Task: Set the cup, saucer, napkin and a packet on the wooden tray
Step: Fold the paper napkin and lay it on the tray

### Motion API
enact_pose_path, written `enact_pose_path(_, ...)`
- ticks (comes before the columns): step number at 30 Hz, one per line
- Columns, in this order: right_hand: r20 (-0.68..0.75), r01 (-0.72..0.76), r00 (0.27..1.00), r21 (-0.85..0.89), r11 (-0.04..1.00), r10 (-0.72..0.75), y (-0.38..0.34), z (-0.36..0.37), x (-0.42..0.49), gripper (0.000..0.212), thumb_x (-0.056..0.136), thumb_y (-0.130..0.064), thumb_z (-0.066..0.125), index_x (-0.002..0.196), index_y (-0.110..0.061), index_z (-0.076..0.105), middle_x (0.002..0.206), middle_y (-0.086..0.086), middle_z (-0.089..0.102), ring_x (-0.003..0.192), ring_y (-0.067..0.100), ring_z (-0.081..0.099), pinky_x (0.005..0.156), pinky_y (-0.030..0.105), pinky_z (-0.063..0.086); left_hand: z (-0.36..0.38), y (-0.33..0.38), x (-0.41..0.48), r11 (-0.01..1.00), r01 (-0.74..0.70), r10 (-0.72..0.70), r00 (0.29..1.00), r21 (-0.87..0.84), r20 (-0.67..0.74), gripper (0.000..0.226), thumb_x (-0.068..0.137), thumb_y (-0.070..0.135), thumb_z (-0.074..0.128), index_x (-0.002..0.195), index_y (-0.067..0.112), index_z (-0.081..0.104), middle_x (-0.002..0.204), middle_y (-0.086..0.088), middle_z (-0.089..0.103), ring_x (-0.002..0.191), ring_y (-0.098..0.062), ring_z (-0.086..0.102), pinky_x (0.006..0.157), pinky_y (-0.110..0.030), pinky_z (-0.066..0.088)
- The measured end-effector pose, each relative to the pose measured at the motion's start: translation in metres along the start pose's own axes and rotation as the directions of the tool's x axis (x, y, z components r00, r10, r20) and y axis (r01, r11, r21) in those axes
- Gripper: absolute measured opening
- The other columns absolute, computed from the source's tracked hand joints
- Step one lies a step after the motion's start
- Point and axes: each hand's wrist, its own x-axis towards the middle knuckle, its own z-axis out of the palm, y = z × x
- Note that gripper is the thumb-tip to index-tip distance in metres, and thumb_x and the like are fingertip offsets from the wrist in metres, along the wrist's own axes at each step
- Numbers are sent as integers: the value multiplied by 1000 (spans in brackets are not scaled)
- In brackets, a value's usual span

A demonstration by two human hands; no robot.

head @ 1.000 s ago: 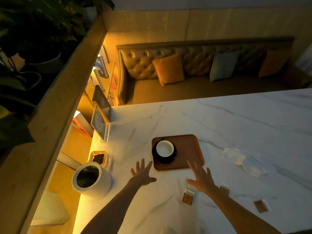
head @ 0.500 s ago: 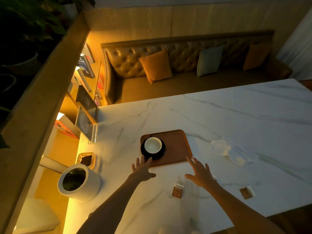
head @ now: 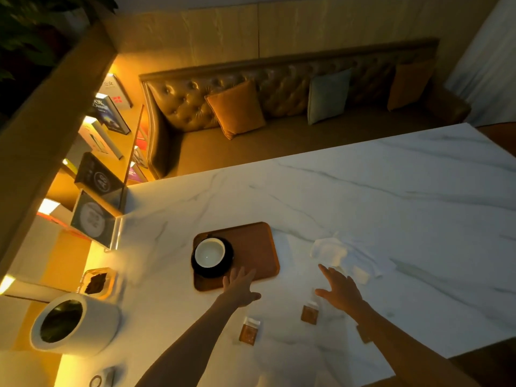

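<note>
A wooden tray (head: 257, 247) lies on the white marble table (head: 363, 196). On its left part a white cup (head: 210, 252) stands upright on a black saucer (head: 223, 270). My left hand (head: 240, 286) hovers flat and empty over the tray's near edge, beside the saucer. My right hand (head: 339, 289) is spread open right of the tray, its fingertips close to a crumpled white napkin (head: 339, 254). Two brown packets lie near me, one (head: 249, 331) under my left forearm side and one (head: 310, 313) by my right wrist; a third packet (head: 364, 334) is partly hidden by my right arm.
A white cylindrical pot (head: 74, 324) and a small glass dish (head: 97, 283) sit at the table's left edge. A shelf of books (head: 100, 174) runs along the left. Beyond the table stands a tufted sofa (head: 279, 101) with cushions. The table's right corner (head: 469, 127) is in view.
My right hand has moved right and forward, away from the tray toward the napkin. My left hand has come forward over the tray's near edge. The view has shifted.
</note>
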Motion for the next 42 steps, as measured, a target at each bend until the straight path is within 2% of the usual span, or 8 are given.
enact_pose_path(4,-16,-39,999,43,998,39,53,-17,16,75,88,-56,49,149,-25,18,154,3,32,140,21,32,112,39,31,6,57,29,998,-24,24,1000,60,-12,68,95,42,53,152,24,21,164,-6,7,150,-34,-4,120,-53,2)
enact_pose_path(10,69,-133,990,104,986,126,121,-29,39,71,90,-52,51,149,-25,21,155,1,29,140,21,31,110,38,32,13,143,87,967,-152,170,983,205,-71,39,95,36,52,130,19,53,140,-8,46,138,-26,34,114,-43,22)
enact_pose_path(19,146,-108,984,53,993,99,157,-11,75,61,92,-40,52,146,-25,27,153,1,30,139,21,31,107,37,35,55,215,156,805,-388,362,921,450,147,50,94,30,54,141,20,42,163,-13,2,150,-36,-3,118,-54,6)
enact_pose_path(24,5,-121,993,64,991,121,158,3,89,35,90,-28,54,125,-22,52,129,1,51,122,21,46,86,31,48,69,221,166,763,-425,391,903,488,176,52,97,16,47,146,13,33,163,-7,5,150,-36,-2,119,-56,4)
enact_pose_path(29,-91,-120,985,245,962,146,157,-1,94,22,95,-27,46,104,-15,61,106,4,61,97,22,57,67,27,34,63,213,169,785,-415,404,906,460,128,52,94,16,47,144,7,35,156,-8,25,145,-33,17,119,-47,13)
enact_pose_path(32,-94,-60,990,372,926,102,151,-21,93,18,94,-22,46,105,-17,60,100,4,65,85,18,59,68,30,43,43,210,163,812,-417,438,898,410,45,43,97,18,43,138,5,42,148,-13,38,139,-30,29,117,-42,16)
enact_pose_path(37,-210,107,978,561,821,17,127,-92,92,22,90,-8,51,98,-25,62,73,-10,60,59,-3,55,61,22,44,-17,199,139,907,-414,421,889,77,-181,27,96,16,51,122,7,53,127,-16,50,119,-36,49,102,-42,38)
enact_pose_path(42,-335,300,937,618,726,-102,87,-194,84,33,93,3,43,87,-17,69,95,1,68,83,10,62,66,13,49,-90,191,97,869,-484,407,819,-105,-403,21,88,10,46,108,8,45,102,-13,48,85,-35,53,79,-52,46)
